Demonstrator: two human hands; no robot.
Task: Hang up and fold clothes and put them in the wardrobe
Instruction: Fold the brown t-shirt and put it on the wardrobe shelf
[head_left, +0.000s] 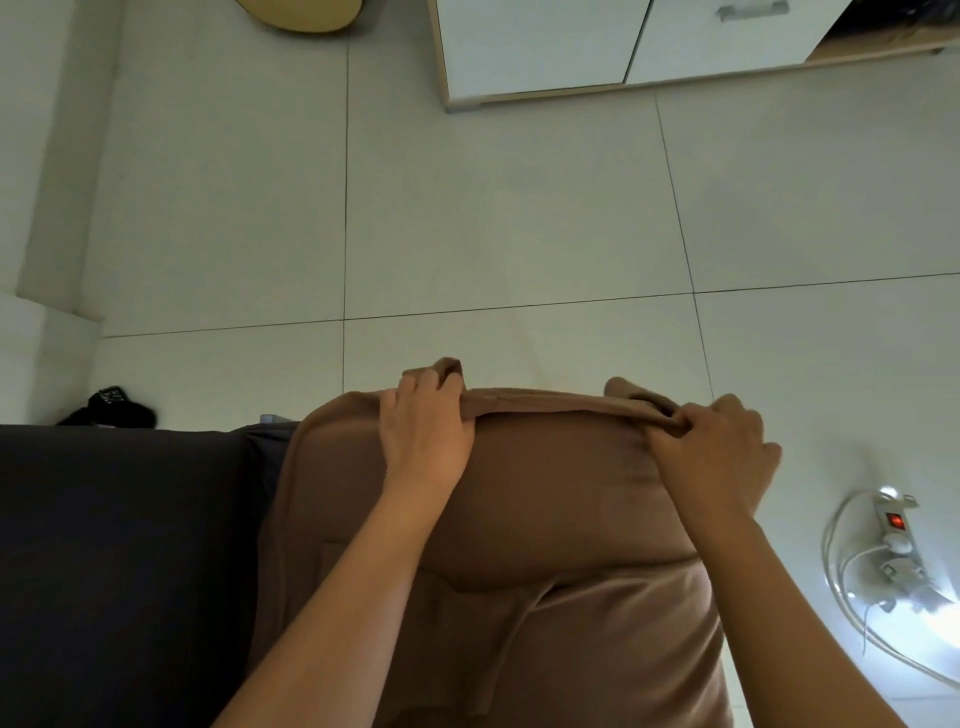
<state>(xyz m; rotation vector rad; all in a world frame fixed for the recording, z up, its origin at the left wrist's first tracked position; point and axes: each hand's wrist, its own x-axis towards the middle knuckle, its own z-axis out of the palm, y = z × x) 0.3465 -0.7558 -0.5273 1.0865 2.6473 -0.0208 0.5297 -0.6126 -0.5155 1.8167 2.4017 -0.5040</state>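
Both forearms reach forward, toward 12 o'clock. My left hand (421, 431) lies palm down, fingers curled over the far hem of the brown garment (545, 499) and gripping it. My right hand (711, 447) pinches the same hem, knuckles up, at 3 o'clock from the left. The garment lies at 6 o'clock, partly over a dark cover (119, 545). White cabinet (545, 47) at 1 o'clock, well apart.
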